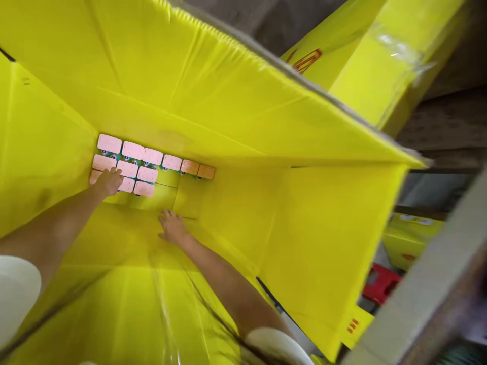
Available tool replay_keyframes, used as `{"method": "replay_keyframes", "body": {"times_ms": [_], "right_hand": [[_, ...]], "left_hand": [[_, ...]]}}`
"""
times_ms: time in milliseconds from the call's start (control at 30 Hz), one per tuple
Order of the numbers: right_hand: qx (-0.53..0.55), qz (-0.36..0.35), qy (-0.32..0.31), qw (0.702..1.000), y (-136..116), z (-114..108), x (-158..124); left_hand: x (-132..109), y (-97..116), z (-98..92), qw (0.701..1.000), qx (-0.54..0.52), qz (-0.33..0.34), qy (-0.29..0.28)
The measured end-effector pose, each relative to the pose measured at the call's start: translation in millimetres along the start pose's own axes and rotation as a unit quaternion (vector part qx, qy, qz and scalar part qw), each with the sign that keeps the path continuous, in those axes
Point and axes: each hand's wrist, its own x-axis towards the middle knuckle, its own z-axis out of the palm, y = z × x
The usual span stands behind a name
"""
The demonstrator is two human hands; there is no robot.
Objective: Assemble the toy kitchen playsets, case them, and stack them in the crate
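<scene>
Deep inside a large yellow box [315, 228], rows of small pink rectangular packs [127, 169] lie on the bottom along the far wall. Bits of green and blue show between them. At the right end of the back row, two packs [198, 169] look orange. My left hand [109, 181] rests over the front-left packs, its fingers stretched onto them; nothing is visibly gripped. My right hand [173, 226] is low in the box, right of the packs and apart from them. Its fingers are spread and hold nothing.
High yellow walls surround both arms, with the rim [289, 76] running along the upper right. Outside stand another yellow box [353, 56] with clear tape, a red object [381, 283] and a pale beam [426, 274]. Dark blurred strands hang across the lower view.
</scene>
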Motion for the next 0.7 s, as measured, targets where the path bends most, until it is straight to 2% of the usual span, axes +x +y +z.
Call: {"method": "replay_keyframes", "body": {"times_ms": [67, 167, 267, 333, 433, 600, 700], "right_hand": [[-0.027, -0.015, 0.007, 1.000, 19, -11, 64], [-0.018, 0.006, 0.032, 0.999, 39, -24, 150], [0.003, 0.046, 0.045, 0.998, 50, -29, 205], [0.015, 0.056, 0.042, 0.997, 51, -26, 223], [0.023, 0.053, 0.039, 0.998, 47, -18, 235], [0.032, 0.079, 0.044, 0.995, 34, -15, 251], [0.046, 0.096, 0.017, 0.994, 35, -17, 264]], "left_hand": [[21, -5, 20.4, 1.000, 0.013, 0.016, -0.016], [55, -9, 46.0, 0.999, 0.034, 0.028, -0.031], [89, -18, 60.0, 0.998, 0.057, 0.019, -0.032], [106, -26, 62.9, 0.997, 0.070, 0.012, -0.030], [123, -39, 61.6, 0.997, 0.071, -0.006, -0.036], [129, -47, 54.1, 0.995, 0.078, 0.000, -0.054], [132, -43, 51.8, 0.995, 0.075, 0.006, -0.063]]}}
